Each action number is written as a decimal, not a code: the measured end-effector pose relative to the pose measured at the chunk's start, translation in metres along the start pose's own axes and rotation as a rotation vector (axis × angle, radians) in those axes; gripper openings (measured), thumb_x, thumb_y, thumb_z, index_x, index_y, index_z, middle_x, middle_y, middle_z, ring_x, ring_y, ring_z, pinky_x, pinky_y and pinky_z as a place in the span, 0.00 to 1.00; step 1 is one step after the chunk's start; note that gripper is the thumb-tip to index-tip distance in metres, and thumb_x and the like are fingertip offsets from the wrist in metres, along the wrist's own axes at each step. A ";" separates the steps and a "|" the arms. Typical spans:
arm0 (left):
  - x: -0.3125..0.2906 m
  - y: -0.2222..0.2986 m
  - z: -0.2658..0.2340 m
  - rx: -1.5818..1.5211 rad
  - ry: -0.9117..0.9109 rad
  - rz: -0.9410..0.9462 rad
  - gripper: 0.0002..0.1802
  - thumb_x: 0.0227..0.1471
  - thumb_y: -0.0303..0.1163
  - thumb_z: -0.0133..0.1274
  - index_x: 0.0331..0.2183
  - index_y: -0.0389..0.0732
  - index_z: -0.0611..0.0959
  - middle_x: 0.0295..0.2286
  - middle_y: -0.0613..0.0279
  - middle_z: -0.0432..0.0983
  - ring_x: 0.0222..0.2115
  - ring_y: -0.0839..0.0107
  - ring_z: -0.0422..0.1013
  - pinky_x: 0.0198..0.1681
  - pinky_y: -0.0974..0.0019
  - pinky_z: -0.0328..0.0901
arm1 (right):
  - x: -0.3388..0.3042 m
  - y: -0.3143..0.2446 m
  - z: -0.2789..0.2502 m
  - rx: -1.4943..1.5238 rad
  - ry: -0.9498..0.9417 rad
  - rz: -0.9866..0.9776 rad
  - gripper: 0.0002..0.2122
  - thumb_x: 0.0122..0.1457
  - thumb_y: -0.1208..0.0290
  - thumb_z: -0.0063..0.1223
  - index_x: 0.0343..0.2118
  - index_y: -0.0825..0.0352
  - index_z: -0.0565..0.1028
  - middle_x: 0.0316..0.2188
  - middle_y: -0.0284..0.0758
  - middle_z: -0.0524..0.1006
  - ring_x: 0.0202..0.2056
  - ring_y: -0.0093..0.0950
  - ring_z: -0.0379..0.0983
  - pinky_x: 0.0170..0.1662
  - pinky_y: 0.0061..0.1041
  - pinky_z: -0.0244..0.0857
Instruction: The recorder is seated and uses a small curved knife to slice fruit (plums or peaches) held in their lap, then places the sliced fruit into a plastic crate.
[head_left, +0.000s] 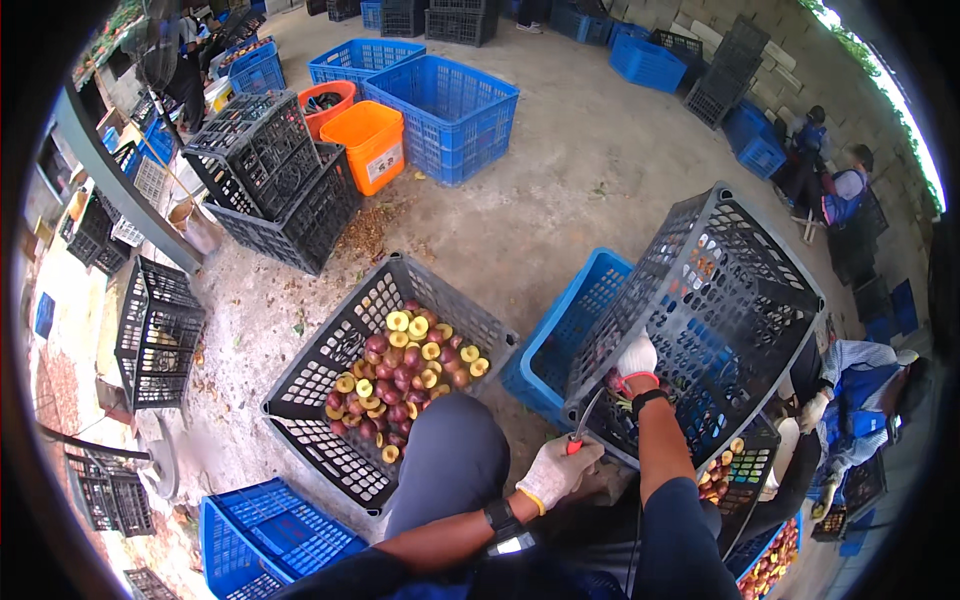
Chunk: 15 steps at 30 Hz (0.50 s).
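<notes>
My left hand [560, 472], in a white knit glove, is closed on the red handle of a knife [574, 446]. Its thin curved blade points up toward the tilted black crate [690, 290]. Inside that crate's lower part is my gloved right hand [637, 357]; its fingers are not clear. Dark red plums [613, 380] show beside it. Left of my knee stands another black crate [300, 385], holding many plums [403, 378], several cut open with yellow flesh showing. A blue crate [545, 385] sits behind the tilted one, partly hidden by it.
Ahead stand an orange bucket [365, 147], a large blue crate [440, 120] and stacked black crates [262, 180]. A blue crate [275, 535] lies near at left. At right, a person [862, 405] in gloves sits by crates of cut fruit [775, 560]; other people sit farther back.
</notes>
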<state>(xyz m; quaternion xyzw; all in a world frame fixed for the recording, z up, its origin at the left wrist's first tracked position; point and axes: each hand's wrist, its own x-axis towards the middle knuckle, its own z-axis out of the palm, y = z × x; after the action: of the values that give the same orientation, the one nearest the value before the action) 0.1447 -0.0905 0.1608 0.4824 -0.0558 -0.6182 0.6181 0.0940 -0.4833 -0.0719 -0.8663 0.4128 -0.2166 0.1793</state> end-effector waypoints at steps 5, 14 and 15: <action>0.000 -0.006 -0.011 -0.049 0.144 0.061 0.08 0.59 0.35 0.57 0.34 0.40 0.83 0.20 0.68 0.73 0.11 0.80 0.63 0.14 0.72 0.55 | -0.036 -0.167 -0.114 1.037 -0.269 0.697 0.19 0.67 0.49 0.48 0.45 0.61 0.74 0.30 0.38 0.79 0.23 0.30 0.72 0.29 0.30 0.67; -0.002 -0.032 0.013 -0.024 0.086 0.158 0.05 0.58 0.32 0.57 0.32 0.42 0.83 0.20 0.67 0.73 0.10 0.79 0.62 0.11 0.72 0.55 | -0.186 -0.191 -0.241 1.652 -0.229 0.689 0.21 0.67 0.46 0.49 0.41 0.62 0.75 0.26 0.38 0.78 0.20 0.27 0.70 0.24 0.25 0.61; 0.000 -0.039 0.013 0.002 0.058 0.149 0.06 0.58 0.33 0.57 0.31 0.43 0.83 0.20 0.67 0.73 0.10 0.79 0.63 0.11 0.72 0.54 | -0.207 -0.187 -0.244 1.686 -0.206 0.673 0.21 0.67 0.46 0.49 0.42 0.62 0.76 0.27 0.39 0.78 0.20 0.27 0.70 0.24 0.25 0.61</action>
<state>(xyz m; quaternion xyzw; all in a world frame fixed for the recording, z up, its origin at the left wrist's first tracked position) 0.1084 -0.0884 0.1422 0.4951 -0.0743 -0.5563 0.6633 -0.0315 -0.2394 0.1780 -0.2971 0.3305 -0.3044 0.8425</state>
